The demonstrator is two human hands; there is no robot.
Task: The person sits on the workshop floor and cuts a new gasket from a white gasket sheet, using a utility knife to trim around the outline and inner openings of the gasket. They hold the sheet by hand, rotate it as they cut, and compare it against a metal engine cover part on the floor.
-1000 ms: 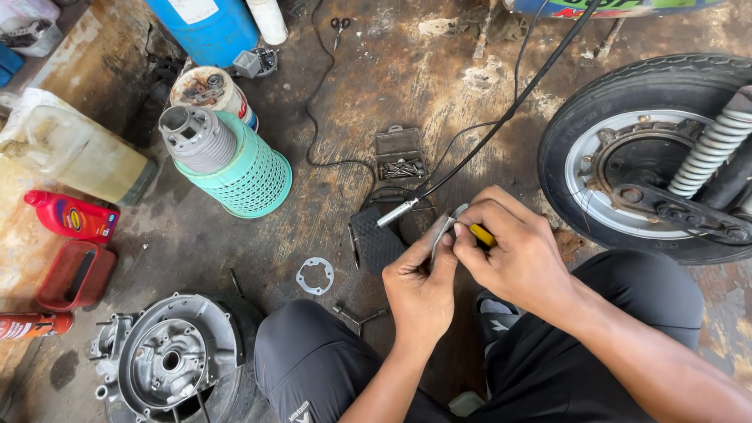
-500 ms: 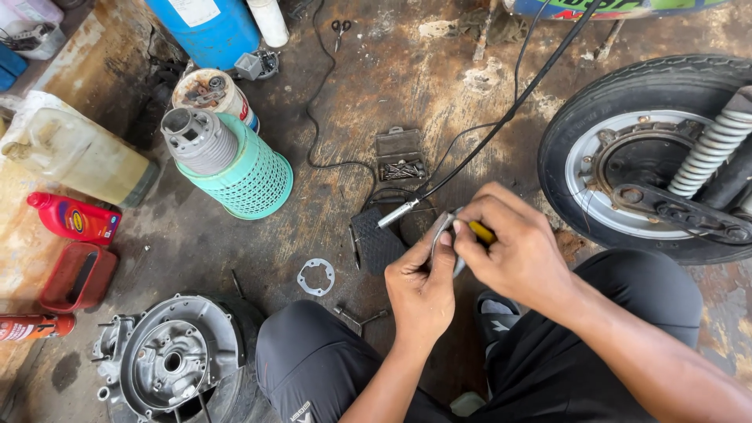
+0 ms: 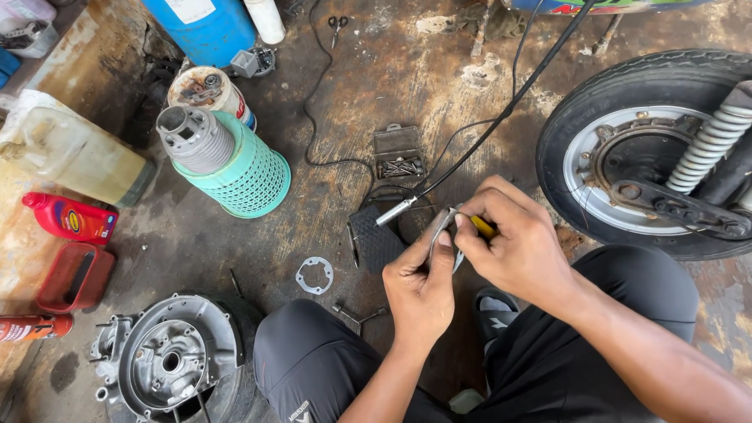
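Hands point(image 3: 470, 258) grip small metal part point(image 3: 443, 231)

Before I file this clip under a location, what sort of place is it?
Most likely a motorcycle or scooter repair workshop: a wheel with its suspension spring, an engine casing on the stained concrete floor, and a red oil bottle.

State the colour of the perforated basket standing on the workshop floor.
The perforated basket is mint green, seen best in the head view, with a grey metal part resting in its top.

Both hands point(image 3: 470, 258) pinch perhaps a thin metal gasket point(image 3: 443, 232).
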